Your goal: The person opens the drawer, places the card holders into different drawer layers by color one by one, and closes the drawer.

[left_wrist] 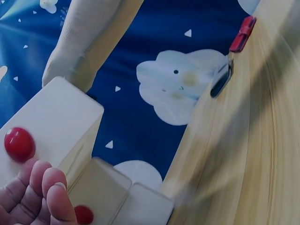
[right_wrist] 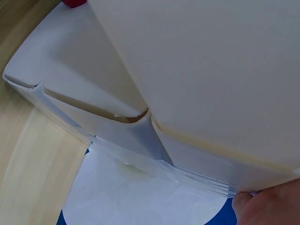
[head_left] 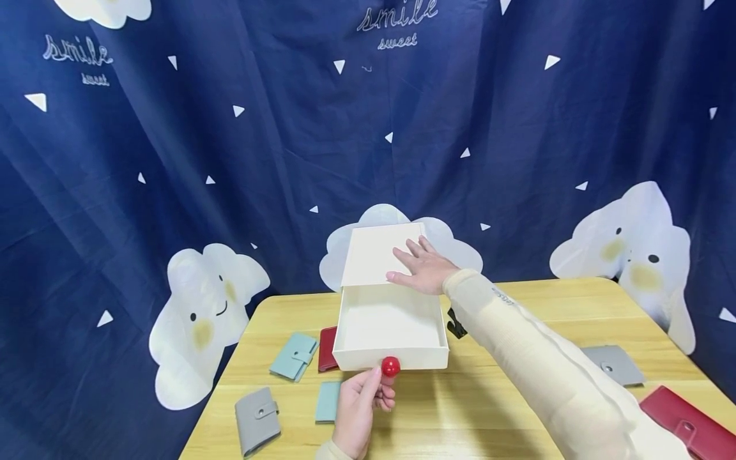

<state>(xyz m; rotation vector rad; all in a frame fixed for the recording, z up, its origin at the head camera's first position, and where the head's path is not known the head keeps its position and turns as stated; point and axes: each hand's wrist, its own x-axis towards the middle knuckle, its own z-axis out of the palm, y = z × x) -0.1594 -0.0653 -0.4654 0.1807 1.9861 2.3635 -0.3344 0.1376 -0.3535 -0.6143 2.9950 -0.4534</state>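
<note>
A white drawer cabinet (head_left: pixel 376 252) stands on the table with its top drawer (head_left: pixel 393 316) pulled out; nothing lies inside the drawer. At the drawer's front, my left hand (head_left: pixel 362 402) has its thumb and fingertips at the round red knob (head_left: pixel 391 366), pinching it from below and the left. In the left wrist view, curled fingers (left_wrist: pixel 52 190) lie just under that knob (left_wrist: pixel 19 144). My right hand (head_left: pixel 424 267) rests with spread fingers on the cabinet's top, near its right edge. Part of that hand (right_wrist: pixel 272 205) shows at the corner of the right wrist view.
Left of the cabinet lie a teal wallet (head_left: pixel 294 356), a grey wallet (head_left: pixel 257 420), a dark red wallet (head_left: pixel 328 349) and another teal wallet (head_left: pixel 328 402). Another grey wallet (head_left: pixel 614 365) and a red wallet (head_left: pixel 690 421) lie right. A lower red knob (left_wrist: pixel 84 214) sits beneath.
</note>
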